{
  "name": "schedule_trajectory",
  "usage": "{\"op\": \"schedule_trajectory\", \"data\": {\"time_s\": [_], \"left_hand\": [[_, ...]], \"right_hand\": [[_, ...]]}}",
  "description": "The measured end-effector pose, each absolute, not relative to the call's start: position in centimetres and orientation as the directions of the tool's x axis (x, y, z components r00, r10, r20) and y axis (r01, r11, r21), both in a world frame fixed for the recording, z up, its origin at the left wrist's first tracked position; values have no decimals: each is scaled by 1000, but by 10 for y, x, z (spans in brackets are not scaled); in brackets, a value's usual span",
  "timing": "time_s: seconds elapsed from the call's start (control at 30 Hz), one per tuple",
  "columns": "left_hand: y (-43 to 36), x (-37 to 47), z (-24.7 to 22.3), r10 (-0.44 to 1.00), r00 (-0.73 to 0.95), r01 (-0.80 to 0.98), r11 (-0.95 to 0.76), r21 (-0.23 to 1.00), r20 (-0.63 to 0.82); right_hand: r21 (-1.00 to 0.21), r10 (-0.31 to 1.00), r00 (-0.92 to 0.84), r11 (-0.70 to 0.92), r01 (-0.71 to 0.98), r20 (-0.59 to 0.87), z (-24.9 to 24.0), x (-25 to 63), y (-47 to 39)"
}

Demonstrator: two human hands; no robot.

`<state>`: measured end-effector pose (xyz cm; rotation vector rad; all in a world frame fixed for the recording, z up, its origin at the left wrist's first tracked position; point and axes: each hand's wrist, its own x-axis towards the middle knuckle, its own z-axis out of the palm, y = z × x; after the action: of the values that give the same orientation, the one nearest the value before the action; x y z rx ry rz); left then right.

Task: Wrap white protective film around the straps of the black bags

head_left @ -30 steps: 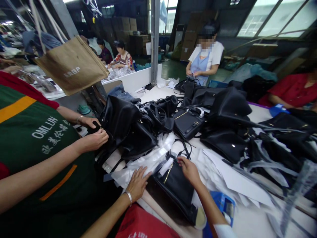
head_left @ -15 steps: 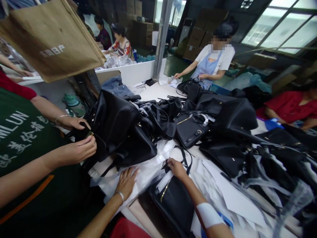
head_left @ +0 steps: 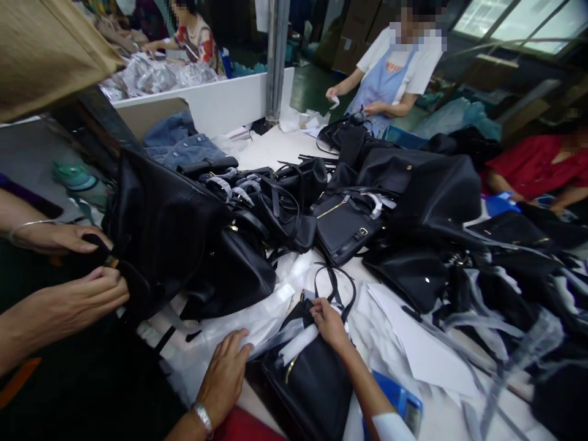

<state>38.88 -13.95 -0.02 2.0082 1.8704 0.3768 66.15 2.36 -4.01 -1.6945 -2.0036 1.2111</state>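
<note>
A black bag (head_left: 312, 380) with a gold zipper lies on the table in front of me, a white-wrapped handle (head_left: 298, 345) across its upper part. My right hand (head_left: 328, 321) is closed on the top edge of this bag, near its thin black straps (head_left: 337, 282). Left of the bag, my left hand (head_left: 226, 366), with a silver bracelet at the wrist, has its fingers stretched out. Its fingertips are beside a clear plastic bag (head_left: 271, 303); whether they touch it I cannot tell.
At the left, a co-worker's two hands (head_left: 92, 269) work at a large black bag (head_left: 165, 214). More black bags (head_left: 422, 177) crowd the middle and right of the table. White sheets (head_left: 413, 343) and a blue object (head_left: 399, 398) lie right of my arm. Other people stand or sit beyond.
My left hand has drawn back from lying flat on the clear plastic. My right hand keeps its hold on the black bag. The view has shifted.
</note>
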Motion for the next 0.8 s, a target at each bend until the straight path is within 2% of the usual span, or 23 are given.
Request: {"op": "schedule_trajectory", "data": {"time_s": [0.17, 0.3, 0.4, 0.57, 0.8], "left_hand": [[-136, 387, -7, 996, 63, 858, -21, 514, -64], [-131, 383, -13, 999, -8, 823, 37, 568, -53], [-133, 381, -16, 997, -57, 812, 81, 578, -59], [-143, 380, -17, 998, -55, 807, 67, 586, -39], [-163, 386, -21, 997, -51, 808, 71, 585, -51]], "right_hand": [[-821, 937, -267, -35, 570, -226, -24, 662, 18], [-804, 992, -49, -65, 591, -117, -8, 682, 19], [-737, 983, 84, -178, 652, -163, -8, 709, 23], [-681, 951, 171, -303, 667, -256, -17, 749, 19], [-645, 930, 286, -365, 671, -229, -17, 767, 22]]}}
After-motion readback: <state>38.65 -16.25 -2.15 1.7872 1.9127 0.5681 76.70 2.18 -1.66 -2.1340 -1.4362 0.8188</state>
